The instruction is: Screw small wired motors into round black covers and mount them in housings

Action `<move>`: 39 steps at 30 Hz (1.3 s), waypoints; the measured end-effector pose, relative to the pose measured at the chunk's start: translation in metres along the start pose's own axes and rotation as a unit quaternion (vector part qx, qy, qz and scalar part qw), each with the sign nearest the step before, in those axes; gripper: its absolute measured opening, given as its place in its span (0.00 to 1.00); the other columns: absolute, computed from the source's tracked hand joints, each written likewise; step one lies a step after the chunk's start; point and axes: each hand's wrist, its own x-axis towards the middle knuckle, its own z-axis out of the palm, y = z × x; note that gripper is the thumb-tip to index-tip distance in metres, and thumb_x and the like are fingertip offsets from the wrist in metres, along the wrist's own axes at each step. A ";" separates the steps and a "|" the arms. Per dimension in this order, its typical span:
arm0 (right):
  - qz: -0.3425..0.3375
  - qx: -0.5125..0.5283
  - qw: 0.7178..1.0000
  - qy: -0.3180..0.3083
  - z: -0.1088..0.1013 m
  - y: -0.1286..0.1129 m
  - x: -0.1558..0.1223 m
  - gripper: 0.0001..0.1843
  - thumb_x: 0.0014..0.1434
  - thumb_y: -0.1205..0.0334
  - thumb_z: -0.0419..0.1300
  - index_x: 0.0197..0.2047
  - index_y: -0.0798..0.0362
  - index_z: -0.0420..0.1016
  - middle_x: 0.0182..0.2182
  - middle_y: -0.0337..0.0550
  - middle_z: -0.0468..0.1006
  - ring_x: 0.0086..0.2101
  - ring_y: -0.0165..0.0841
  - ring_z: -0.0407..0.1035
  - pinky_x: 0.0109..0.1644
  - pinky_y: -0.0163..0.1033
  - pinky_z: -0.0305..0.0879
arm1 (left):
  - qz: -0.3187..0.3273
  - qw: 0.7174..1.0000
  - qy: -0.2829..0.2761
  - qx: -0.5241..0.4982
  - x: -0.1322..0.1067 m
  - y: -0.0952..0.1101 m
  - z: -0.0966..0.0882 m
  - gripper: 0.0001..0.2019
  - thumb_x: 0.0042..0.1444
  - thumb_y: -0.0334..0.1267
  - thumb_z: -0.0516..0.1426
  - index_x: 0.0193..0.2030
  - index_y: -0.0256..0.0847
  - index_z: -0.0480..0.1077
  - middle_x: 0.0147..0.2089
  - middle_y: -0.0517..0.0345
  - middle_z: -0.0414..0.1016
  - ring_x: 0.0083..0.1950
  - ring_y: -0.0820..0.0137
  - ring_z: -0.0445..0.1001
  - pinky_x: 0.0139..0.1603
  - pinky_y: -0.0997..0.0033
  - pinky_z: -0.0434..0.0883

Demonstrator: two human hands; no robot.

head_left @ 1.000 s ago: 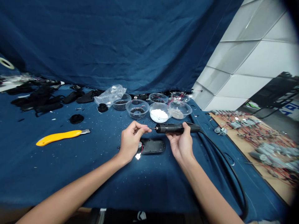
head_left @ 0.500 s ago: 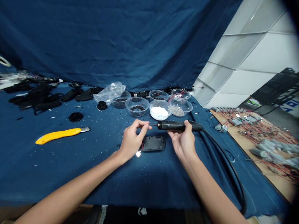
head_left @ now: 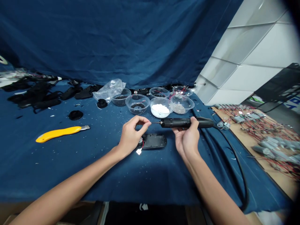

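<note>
My right hand (head_left: 187,139) grips a black electric screwdriver (head_left: 185,123) held level, its thin bit pointing left. My left hand (head_left: 132,134) is pinched at the bit's tip, thumb and forefinger pressed together on something too small to make out. Under both hands a black oval plastic casing (head_left: 153,141) lies on the blue cloth, with a red wire and a small white part (head_left: 138,152) at its left end. The screwdriver's thick black cable (head_left: 236,168) runs off to the right and down.
Several clear plastic bowls (head_left: 137,103) of small parts, one with white pieces (head_left: 160,110), stand behind the hands. A yellow utility knife (head_left: 58,133) lies left. Black plastic parts (head_left: 42,93) pile far left. Small motors with red wires (head_left: 262,131) cover a board right.
The screwdriver has slid a little to the right in my right hand, and my left fingers have closed into a tighter pinch at the bit. The view has tilted slightly upward.
</note>
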 end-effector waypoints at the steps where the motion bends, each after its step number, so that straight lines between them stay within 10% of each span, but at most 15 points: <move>1: -0.011 0.000 1.000 0.004 0.000 -0.001 0.000 0.12 0.56 0.54 0.58 0.37 0.51 0.63 0.29 0.34 0.72 0.32 0.31 0.72 0.37 0.44 0.75 | 0.010 1.000 -0.015 0.008 0.001 0.001 -0.001 0.08 0.60 0.42 0.57 0.36 0.39 0.72 0.37 0.58 0.75 0.39 0.72 0.73 0.44 0.71 0.69; 8: -0.181 -0.036 0.982 0.032 0.000 -0.015 0.002 0.10 0.56 0.52 0.56 0.38 0.47 0.61 0.23 0.31 0.69 0.24 0.30 0.69 0.25 0.37 0.71 | 0.015 0.984 -0.177 0.021 -0.001 -0.018 -0.045 0.19 0.62 0.37 0.51 0.60 0.44 0.62 0.58 0.52 0.68 0.60 0.65 0.66 0.61 0.59 0.63; 13: -0.248 -0.080 0.965 -0.008 0.001 -0.015 -0.004 0.10 0.56 0.53 0.56 0.39 0.46 0.59 0.22 0.29 0.69 0.19 0.30 0.66 0.28 0.42 0.72 | -0.012 0.923 -0.352 0.153 -0.018 -0.031 -0.058 0.32 0.53 0.37 0.57 0.66 0.48 0.54 0.64 0.51 0.59 0.64 0.56 0.59 0.64 0.49 0.59; 21: -0.250 -0.107 0.962 -0.026 0.001 -0.002 -0.009 0.13 0.54 0.54 0.59 0.40 0.46 0.60 0.22 0.27 0.69 0.18 0.28 0.65 0.32 0.42 0.74 | -0.009 0.919 -0.349 0.184 -0.013 -0.023 -0.024 0.36 0.51 0.56 0.60 0.65 0.49 0.56 0.60 0.51 0.60 0.57 0.54 0.61 0.58 0.50 0.64; 39: -0.248 -0.131 0.959 -0.033 -0.001 0.000 -0.008 0.14 0.53 0.55 0.60 0.41 0.46 0.60 0.23 0.29 0.70 0.20 0.29 0.67 0.30 0.41 0.72 | 0.024 0.942 -0.329 0.053 -0.004 -0.042 -0.008 0.29 0.52 0.49 0.62 0.61 0.50 0.62 0.58 0.53 0.63 0.59 0.61 0.65 0.61 0.57 0.64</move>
